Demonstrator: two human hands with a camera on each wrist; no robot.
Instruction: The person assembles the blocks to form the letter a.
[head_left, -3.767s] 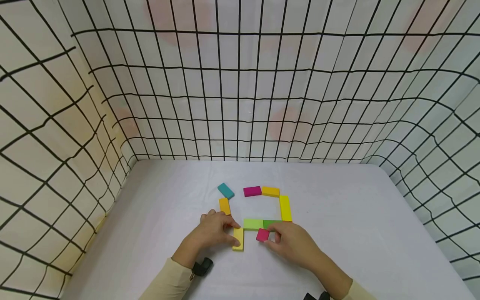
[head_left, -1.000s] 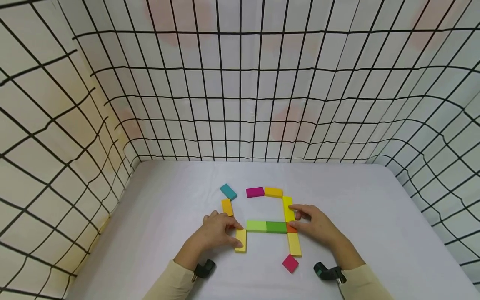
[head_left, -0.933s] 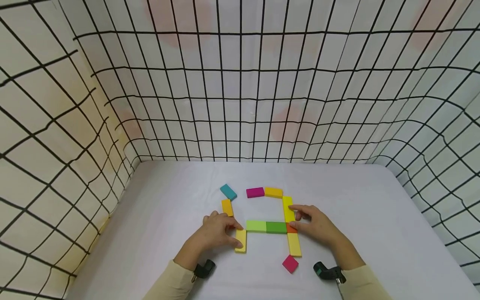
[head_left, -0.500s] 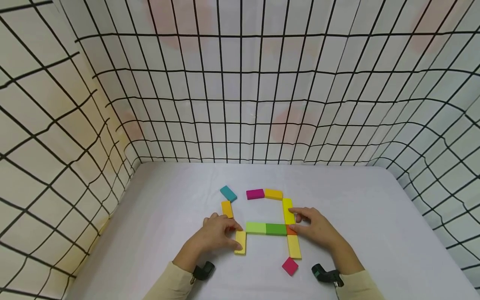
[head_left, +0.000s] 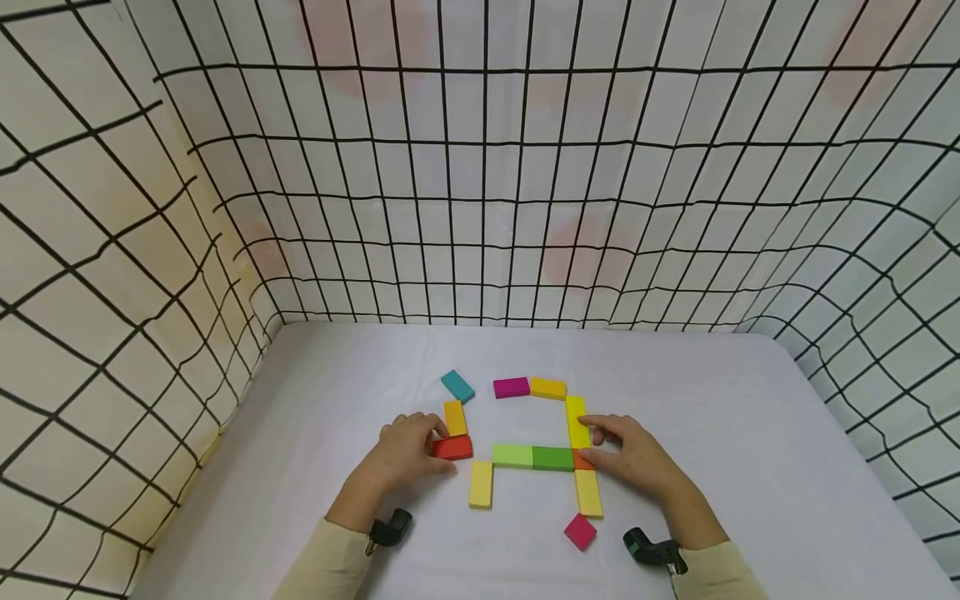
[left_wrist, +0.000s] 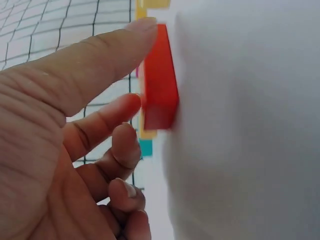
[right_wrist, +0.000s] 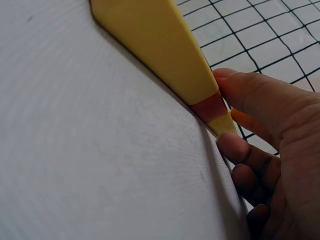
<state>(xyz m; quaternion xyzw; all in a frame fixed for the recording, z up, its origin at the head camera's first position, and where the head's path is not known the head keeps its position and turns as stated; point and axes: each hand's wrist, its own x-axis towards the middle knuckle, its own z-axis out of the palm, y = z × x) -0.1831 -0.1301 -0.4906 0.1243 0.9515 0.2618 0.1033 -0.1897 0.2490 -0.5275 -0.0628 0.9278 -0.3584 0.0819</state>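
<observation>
My left hand (head_left: 403, 452) is around the left end of a red block (head_left: 453, 448), index finger at its far side and thumb at its near side. In the left wrist view, the thumb overlaps one end of the red block (left_wrist: 161, 80), and the index fingertip is right at its edge. My right hand (head_left: 637, 457) rests its index fingertip on a bright yellow block (head_left: 575, 410); its thumb touches an orange block (head_left: 582, 461). A pale yellow block (head_left: 588, 493) continues towards me, also large in the right wrist view. The other right fingers curl loosely.
Light green (head_left: 513, 456) and green (head_left: 552, 458) blocks lie between the hands. A pale yellow block (head_left: 482, 485) and a crimson block (head_left: 581, 532) lie nearer. Beyond are orange (head_left: 454, 417), teal (head_left: 457, 386), magenta (head_left: 512, 387) and amber (head_left: 548, 388) blocks. Black netting (head_left: 483, 200) surrounds the white table.
My left hand has left the pale yellow block and moved left to the red one, now uncovered. Earlier, the right hand let go of the crimson block and shifted up to the bright yellow and orange blocks.
</observation>
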